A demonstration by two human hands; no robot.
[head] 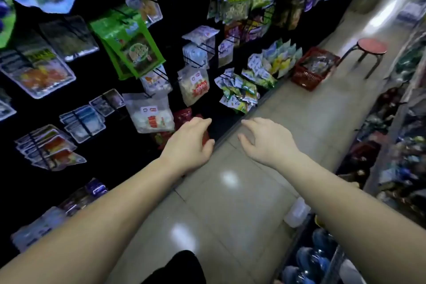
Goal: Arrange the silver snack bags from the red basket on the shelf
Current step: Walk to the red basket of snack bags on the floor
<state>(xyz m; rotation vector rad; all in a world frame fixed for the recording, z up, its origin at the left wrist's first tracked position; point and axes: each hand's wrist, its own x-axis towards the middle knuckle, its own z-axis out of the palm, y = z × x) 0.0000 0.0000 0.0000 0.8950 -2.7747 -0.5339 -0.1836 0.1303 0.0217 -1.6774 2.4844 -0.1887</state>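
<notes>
A red basket [306,77] stands on the floor far ahead, against the foot of the shelf, with silver snack bags [319,63] heaped inside. My left hand [191,140] hovers at the shelf's lower edge, over red packets [183,115], fingers curled and apart, holding nothing. My right hand [265,138] hangs over the floor tiles beside it, fingers spread and empty. Both hands are well short of the basket. The dark shelf wall [110,145] on the left carries hanging snack bags on hooks.
A red-topped stool [372,47] stands in the aisle just beyond the basket. Green and white packets [239,94] pile on the low shelf before the basket. Another stocked shelf [391,145] lines the right side. A narrow tiled aisle [230,191] runs between them.
</notes>
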